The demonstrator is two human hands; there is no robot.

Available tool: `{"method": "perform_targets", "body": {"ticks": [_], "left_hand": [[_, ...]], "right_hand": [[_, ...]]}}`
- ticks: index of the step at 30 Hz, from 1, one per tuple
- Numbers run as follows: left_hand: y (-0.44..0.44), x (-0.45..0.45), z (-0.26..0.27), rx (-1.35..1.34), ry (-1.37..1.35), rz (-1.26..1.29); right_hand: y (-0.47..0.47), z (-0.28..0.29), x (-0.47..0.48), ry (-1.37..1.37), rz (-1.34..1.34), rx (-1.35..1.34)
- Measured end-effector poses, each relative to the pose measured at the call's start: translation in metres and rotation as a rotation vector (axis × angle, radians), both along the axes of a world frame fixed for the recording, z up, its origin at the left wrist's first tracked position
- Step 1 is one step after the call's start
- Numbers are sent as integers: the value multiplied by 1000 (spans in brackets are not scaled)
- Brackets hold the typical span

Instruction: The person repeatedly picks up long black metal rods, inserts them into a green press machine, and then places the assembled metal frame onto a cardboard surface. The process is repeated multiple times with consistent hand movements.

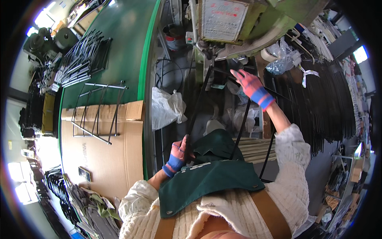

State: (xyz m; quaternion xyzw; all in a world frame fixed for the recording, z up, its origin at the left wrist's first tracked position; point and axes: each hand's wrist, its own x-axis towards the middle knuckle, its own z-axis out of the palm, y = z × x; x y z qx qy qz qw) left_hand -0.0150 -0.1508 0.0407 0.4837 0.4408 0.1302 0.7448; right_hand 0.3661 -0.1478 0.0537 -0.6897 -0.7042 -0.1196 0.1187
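My left hand point(177, 154), in a pink and blue knit glove, grips the near end of a black metal tube point(199, 112). This tube slants up to the tooling point(209, 58) of a green press-like machine point(271, 33). It looks like part of a black tube frame whose other bars point(242, 128) run down over my lap. My right hand point(252, 88), gloved alike, is right of the tooling with fingers stretched toward it. Its fingertips are by a dark bar near the tooling; whether they grip it cannot be told. A dark green apron point(209, 179) covers my lap.
At left, a green-topped table point(125, 53) bears stacked metal frames point(83, 59), one separate frame point(97, 115), a cardboard sheet point(125, 155) and a phone-like device point(84, 174). Many black tubes point(328, 101) lie at right. A plastic bag point(167, 107) hangs beside the table.
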Motion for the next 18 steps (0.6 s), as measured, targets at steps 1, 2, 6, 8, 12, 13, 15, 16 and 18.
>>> {"method": "perform_targets", "body": {"ticks": [1, 2, 6, 8, 12, 13, 15, 16, 18], "left_hand": [[0, -1, 7, -14, -4, -12], [1, -8, -18, 41, -47, -52], [-4, -26, -87, 576, -139, -267], [-3, -28, -100, 396, -81, -261], [-2, -28, -106, 325, -78, -242], [0, -25, -102, 360, -104, -244], [3, -19, -80, 319, -148, -196], [3, -14, -64, 278, -165, -159], [0, -2, -24, 119, -171, -45]], "right_hand": [[-17, 9, 10, 25, -51, -69], [-35, 21, 18, 56, -101, -140], [-58, 13, 55, -52, -147, -62], [-59, 6, 61, -31, -123, -85], [-57, 14, 56, -25, -137, -125], [-59, 16, 55, -37, -152, -134], [-63, 22, 59, 25, -168, -103], [-67, 24, 64, 55, -175, -92], [-80, 27, 81, 53, -255, 47]]}}
